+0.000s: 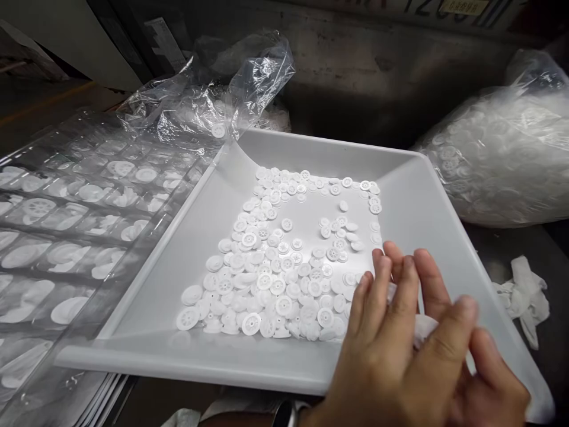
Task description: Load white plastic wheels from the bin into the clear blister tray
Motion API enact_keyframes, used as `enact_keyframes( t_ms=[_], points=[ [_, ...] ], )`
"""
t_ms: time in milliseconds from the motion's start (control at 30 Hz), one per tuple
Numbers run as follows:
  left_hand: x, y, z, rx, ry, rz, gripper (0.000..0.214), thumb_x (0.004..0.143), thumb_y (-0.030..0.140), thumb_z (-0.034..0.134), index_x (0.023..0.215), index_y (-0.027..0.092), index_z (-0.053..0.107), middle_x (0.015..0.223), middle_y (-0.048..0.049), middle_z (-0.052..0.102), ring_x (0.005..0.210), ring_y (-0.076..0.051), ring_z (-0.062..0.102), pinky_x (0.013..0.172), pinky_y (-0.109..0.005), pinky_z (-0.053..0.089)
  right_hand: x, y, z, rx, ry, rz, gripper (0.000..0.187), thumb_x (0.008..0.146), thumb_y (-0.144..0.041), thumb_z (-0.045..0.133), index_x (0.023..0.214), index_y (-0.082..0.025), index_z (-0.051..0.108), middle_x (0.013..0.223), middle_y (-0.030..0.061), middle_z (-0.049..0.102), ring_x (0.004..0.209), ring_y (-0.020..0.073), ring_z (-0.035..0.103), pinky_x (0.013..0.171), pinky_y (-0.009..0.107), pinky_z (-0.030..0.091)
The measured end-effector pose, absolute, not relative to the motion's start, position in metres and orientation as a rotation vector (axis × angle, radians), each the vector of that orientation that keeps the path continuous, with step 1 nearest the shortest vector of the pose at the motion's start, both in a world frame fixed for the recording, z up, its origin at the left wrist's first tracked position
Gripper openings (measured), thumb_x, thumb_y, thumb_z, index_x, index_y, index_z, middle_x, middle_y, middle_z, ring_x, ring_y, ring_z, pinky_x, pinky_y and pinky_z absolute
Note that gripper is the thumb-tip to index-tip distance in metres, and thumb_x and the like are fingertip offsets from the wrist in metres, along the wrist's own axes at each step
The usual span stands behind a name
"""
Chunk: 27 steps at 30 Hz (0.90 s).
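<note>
My left hand (395, 338), seen from its back, and my right hand (482, 370), mostly hidden behind it, are cupped together over the right front of a white tray (457, 249). Between the two palms, parts of white plastic discs (424, 329) show; how many is hidden. Many small round white discs (283, 306), some with spoked, wheel-like faces, lie in the tray. They are heaped thickest along its front and left, and a small loose cluster (340, 231) sits just beyond my left fingertips.
Clear blister trays (62, 237) with white parts in their pockets lie along the left. An open plastic bag (262, 71) stands behind, and a full bag of discs (511, 142) sits at right. White gloves (524, 296) lie beside the tray.
</note>
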<state>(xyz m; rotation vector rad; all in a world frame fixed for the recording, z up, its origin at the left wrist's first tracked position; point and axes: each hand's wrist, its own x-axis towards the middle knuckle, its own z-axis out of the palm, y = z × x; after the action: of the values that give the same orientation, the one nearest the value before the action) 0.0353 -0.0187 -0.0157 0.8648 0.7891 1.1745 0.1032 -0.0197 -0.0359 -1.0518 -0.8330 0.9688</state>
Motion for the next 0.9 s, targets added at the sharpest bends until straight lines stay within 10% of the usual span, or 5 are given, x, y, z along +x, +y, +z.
enact_keyframes(
  t_ms=[300,633,900],
  points=[
    [0.021,-0.017,-0.019,0.794,0.760,1.399,0.046,0.092,0.024,0.049,0.132,0.045,0.050,0.150,0.0094,0.042,0.144,-0.020,0.027,0.120,-0.037,0.025,0.090,-0.010,-0.014,-0.700,-0.070,1.416,0.059,0.085,-0.065,0.035,0.121,-0.028,0.064,0.132,0.0029,0.060,0.129,0.0225,0.050,0.115,0.050,0.026],
    [0.013,0.001,-0.011,0.221,0.699,1.267,0.045,0.082,0.007,0.048,0.116,0.032,0.065,0.135,0.0039,0.060,0.135,-0.015,0.043,0.116,-0.030,0.033,0.096,-0.008,-0.032,-0.536,-0.430,1.313,0.069,0.093,-0.057,0.013,0.138,-0.021,0.050,0.142,0.0087,0.049,0.132,0.0232,0.045,0.107,0.049,0.039],
    [0.020,-0.006,-0.014,0.298,0.658,1.196,0.037,0.085,0.026,0.051,0.120,0.031,0.062,0.136,0.0022,0.059,0.136,-0.020,0.042,0.115,-0.034,0.034,0.087,-0.013,-0.023,-1.060,-0.891,0.881,0.057,0.098,-0.040,0.013,0.141,-0.020,0.046,0.131,0.0102,0.060,0.124,0.0265,0.055,0.093,0.050,0.052]
  ],
)
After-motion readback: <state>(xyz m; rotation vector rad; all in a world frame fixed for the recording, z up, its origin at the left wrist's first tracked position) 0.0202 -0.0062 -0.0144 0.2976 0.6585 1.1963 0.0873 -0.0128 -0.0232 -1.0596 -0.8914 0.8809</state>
